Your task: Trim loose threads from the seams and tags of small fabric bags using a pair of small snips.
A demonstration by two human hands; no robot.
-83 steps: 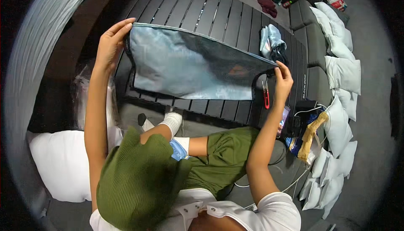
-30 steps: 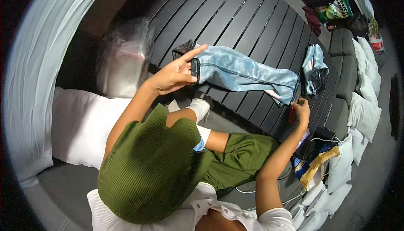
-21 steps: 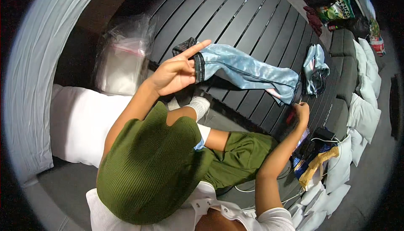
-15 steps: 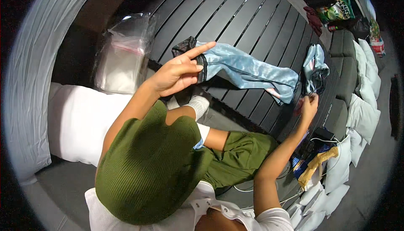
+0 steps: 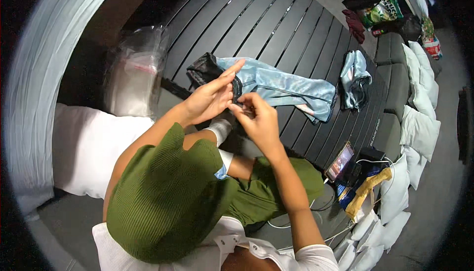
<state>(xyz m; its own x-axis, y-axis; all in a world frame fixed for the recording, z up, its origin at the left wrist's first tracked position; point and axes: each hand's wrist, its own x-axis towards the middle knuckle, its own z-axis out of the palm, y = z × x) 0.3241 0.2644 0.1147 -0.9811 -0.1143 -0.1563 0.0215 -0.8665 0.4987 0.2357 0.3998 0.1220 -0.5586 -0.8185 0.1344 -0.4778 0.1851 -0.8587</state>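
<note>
A long, shiny light-blue garment [image 5: 296, 89] with black trim lies across the slatted black tabletop [image 5: 254, 26]. Beside its dark left end, my left hand [image 5: 210, 100] is held with palm turned and fingers stretched out, close to the black band [image 5: 237, 90]. My right hand [image 5: 258, 123] has come up against the left fingertips, its thumb and forefinger pinched together. Whatever sits in that pinch is too small to make out. A second blue-and-black garment [image 5: 355, 76], folded, rests farther right on the table.
Clear plastic bags [image 5: 133, 85] are stacked left of the table, above a white pillow [image 5: 98, 147]. At the right are a lit phone [image 5: 339, 162], cables, a blue-and-yellow package [image 5: 368, 192], a dark grey sofa [image 5: 392, 90] and several pale cushions [image 5: 419, 127].
My right hand has moved left from the folded garment to my left hand. The phone, hidden before by my right arm, now shows. The view has shifted slightly.
</note>
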